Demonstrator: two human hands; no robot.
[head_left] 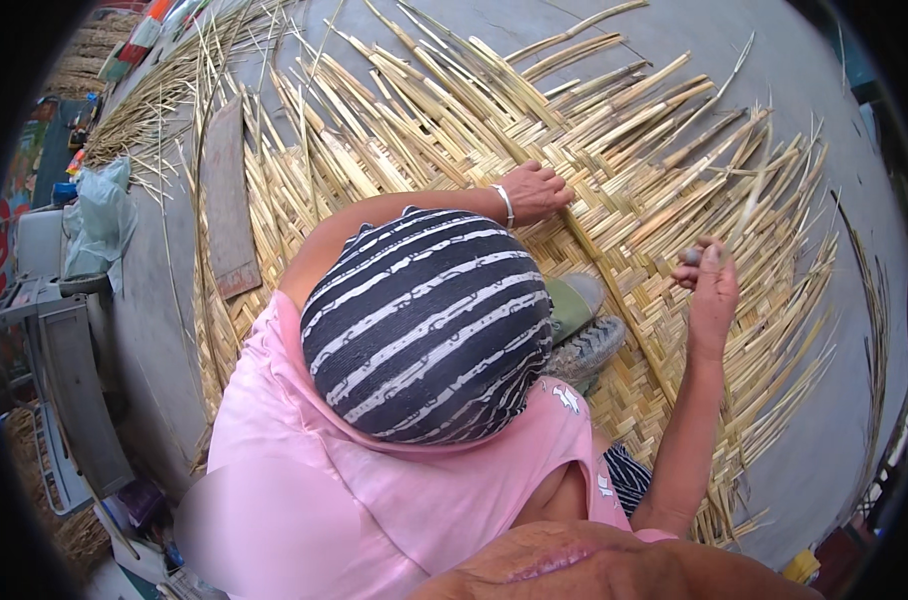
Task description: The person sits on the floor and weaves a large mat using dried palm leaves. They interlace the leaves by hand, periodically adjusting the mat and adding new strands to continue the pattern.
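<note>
A large woven reed mat spreads under and around me, with loose reed ends fanning out at its far and right edges. My left hand, with a bracelet at the wrist, is pressed down on the weave, its fingers curled over a long reed strip that crosses the mat diagonally. Raised over the right part of the mat, my right hand is closed, with a small grey rounded thing at its fingertips. Beside those fingertips a pale strip is blurred; whether it is held, I cannot tell.
A flat wooden board lies on the mat's left side. My shoes rest on the weave. Loose reeds lie at the far left, near a plastic bag and a grey metal frame. Thin dark stalks lie at right on grey floor.
</note>
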